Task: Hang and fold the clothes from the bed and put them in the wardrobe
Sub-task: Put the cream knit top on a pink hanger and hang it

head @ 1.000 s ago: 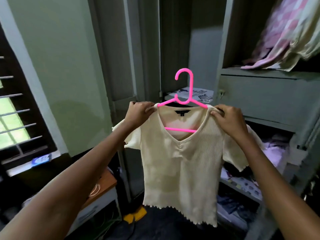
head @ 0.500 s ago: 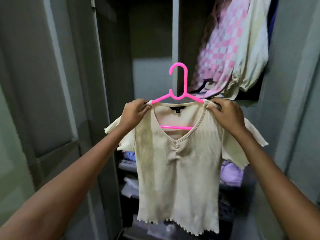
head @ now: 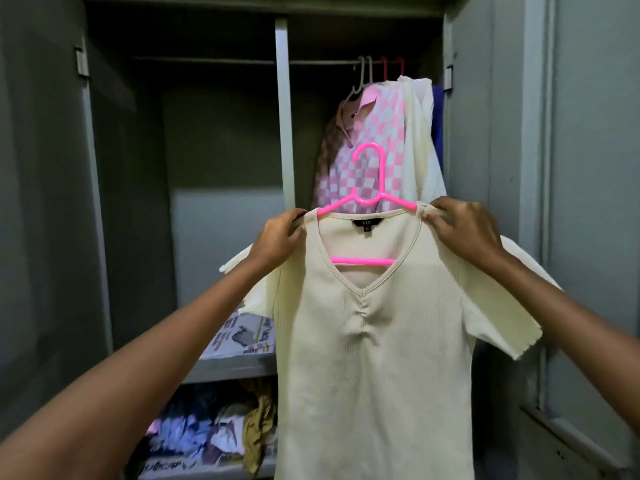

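Left hand (head: 277, 239): fingers curled, pinching the left shoulder of a cream ribbed top (head: 374, 341). Right hand (head: 464, 232): likewise curled, gripping the right shoulder seam, thumb and fingertips bunching the fabric. Both arms stretched forward and up, holding the garment at about head height.

Cream top already threaded on a pink plastic hanger (head: 369, 188), V-neck facing the camera, short sleeves spread to either side, hem dropping out of view below. Hook upright, free of any rail, standing in front of clothes farther back.

Beyond, an open grey wardrobe (head: 284, 109) with a central upright post. Rail (head: 207, 60) across the top, well above the hook. On the right part of that rail, a pink-and-white checked shirt (head: 363, 140) and a pale garment (head: 419, 140) on hangers. Lower left, a shelf lined with newspaper (head: 239, 337); beneath it a jumble of loose clothes (head: 221, 431).
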`<state>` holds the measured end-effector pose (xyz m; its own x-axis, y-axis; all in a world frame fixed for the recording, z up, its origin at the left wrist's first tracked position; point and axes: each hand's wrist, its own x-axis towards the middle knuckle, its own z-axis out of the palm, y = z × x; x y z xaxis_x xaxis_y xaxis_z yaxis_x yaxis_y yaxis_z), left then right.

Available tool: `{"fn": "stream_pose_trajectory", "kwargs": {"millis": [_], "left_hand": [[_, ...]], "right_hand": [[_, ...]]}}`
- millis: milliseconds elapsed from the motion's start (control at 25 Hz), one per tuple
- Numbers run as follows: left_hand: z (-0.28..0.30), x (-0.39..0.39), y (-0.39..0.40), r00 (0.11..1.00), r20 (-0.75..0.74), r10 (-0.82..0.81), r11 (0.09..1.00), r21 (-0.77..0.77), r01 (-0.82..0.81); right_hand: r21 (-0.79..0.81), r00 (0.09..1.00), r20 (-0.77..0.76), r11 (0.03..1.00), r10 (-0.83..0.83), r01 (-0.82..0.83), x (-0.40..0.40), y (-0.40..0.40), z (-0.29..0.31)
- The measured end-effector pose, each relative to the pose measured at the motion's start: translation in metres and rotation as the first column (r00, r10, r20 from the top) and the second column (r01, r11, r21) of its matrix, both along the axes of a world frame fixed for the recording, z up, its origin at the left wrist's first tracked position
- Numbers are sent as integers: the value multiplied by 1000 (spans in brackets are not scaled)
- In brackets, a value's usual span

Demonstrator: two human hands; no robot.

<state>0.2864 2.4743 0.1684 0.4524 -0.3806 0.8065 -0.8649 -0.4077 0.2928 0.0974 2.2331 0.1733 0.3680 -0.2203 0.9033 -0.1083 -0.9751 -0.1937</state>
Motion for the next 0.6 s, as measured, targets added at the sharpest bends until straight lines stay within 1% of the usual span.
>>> {"fn": "stream_pose_trajectory", "kwargs": {"millis": [120, 200, 360, 440, 600], "left_hand": [[15, 10, -10, 1000, 18, -14, 995, 103, 12], [27, 20, -17, 998, 59, -16, 981, 192, 4], [45, 49, -34, 973, 213, 89, 937, 312, -154], [54, 65, -43, 958, 253, 137, 920, 327, -218], [73, 96, -73, 937, 286, 203, 921, 269, -282]], "right_hand": [[0, 993, 4, 993, -115, 115, -1, 1, 36], [-3, 984, 4, 984, -175, 175, 2, -1, 63], [-33, 958, 59, 958, -282, 284, 15, -16, 117], [-55, 937, 82, 937, -341, 346, 26, -23, 139], [-130, 905, 131, 898, -405, 420, 63, -35, 176]]}}
